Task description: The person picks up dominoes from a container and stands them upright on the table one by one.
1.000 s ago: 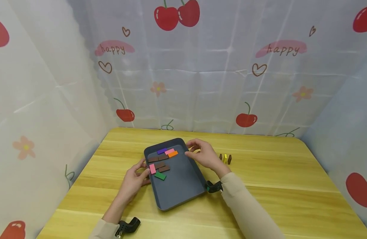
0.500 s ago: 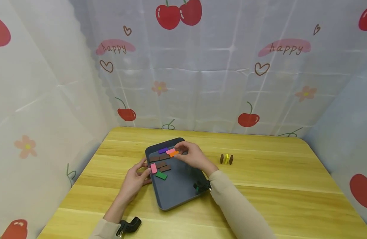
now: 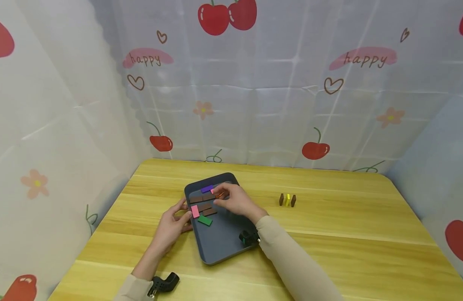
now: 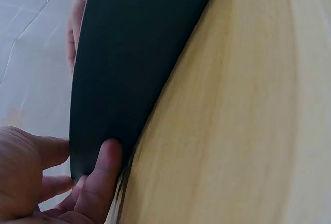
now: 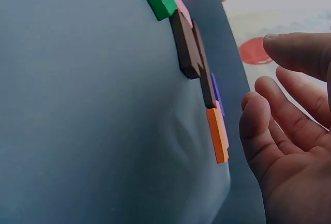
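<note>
Rect. dk grey tray (image 3: 221, 238), rounded corners, on tabletop (image 3: 367, 251), turned a bit; left hand (image 3: 172, 223) grips its left rim. Small rect. blocks lie inside, mostly far-left: purple block (image 3: 207, 189) farthest, then far pink block (image 5: 223, 118) w/ orange block (image 5: 218, 136) alongside, both partly hidden in head view by right hand (image 3: 235, 200), loosely curved over them. Far brown pair (image 3: 196, 200) end to end; near brown pair (image 3: 210, 212) staggered; near pink block (image 3: 195, 211) crosswise nr left wall; green block (image 3: 205, 220) nearest, skewed.
</note>
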Action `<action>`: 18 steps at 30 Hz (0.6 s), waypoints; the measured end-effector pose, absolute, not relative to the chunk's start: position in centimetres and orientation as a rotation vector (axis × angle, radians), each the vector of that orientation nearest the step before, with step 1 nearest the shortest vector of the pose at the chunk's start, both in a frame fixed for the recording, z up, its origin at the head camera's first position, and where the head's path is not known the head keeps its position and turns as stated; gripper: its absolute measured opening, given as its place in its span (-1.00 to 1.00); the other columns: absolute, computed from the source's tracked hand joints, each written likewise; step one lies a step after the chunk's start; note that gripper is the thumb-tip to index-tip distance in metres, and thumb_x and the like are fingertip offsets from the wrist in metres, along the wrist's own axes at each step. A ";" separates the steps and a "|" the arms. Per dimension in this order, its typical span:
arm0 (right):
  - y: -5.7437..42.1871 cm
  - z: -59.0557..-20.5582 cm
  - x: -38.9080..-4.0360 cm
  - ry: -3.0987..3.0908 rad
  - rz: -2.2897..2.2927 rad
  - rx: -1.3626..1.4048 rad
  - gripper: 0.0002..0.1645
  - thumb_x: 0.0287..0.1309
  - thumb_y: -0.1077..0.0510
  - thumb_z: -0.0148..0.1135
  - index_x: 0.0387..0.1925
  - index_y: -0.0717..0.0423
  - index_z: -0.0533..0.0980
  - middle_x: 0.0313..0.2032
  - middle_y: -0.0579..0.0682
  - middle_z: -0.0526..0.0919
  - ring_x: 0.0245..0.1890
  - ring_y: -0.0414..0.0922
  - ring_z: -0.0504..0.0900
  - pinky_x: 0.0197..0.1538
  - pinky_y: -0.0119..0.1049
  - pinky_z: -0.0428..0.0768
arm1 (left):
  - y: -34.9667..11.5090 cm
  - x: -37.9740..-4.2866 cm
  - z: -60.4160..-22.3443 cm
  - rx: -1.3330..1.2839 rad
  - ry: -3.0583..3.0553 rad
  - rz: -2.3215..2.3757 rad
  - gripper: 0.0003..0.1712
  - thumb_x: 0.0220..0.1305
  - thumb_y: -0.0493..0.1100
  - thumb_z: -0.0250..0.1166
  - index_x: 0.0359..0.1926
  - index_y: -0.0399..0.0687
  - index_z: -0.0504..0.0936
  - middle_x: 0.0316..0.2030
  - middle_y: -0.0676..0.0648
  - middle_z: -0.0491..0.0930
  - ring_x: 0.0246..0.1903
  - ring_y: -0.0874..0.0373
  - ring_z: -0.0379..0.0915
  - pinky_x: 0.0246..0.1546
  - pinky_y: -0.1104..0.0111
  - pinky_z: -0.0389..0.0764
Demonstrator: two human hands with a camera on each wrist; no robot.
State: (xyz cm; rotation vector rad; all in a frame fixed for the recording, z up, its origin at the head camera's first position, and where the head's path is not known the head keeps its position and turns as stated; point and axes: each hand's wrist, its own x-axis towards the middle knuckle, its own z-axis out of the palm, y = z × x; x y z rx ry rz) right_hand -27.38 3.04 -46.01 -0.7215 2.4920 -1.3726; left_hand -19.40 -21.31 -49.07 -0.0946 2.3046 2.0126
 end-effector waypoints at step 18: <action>2.3 -47.1 -27.5 2.530 -1.157 -0.766 -0.68 0.27 0.13 0.45 0.04 0.05 0.63 -0.11 0.00 0.70 -0.21 -0.20 0.59 -0.12 -0.34 0.64 | -21.3 -19.4 -49.1 -0.087 2.308 2.005 -0.28 0.54 -0.25 0.18 0.61 -0.06 0.17 0.29 -0.27 0.30 0.01 -0.06 0.64 -0.10 0.24 0.83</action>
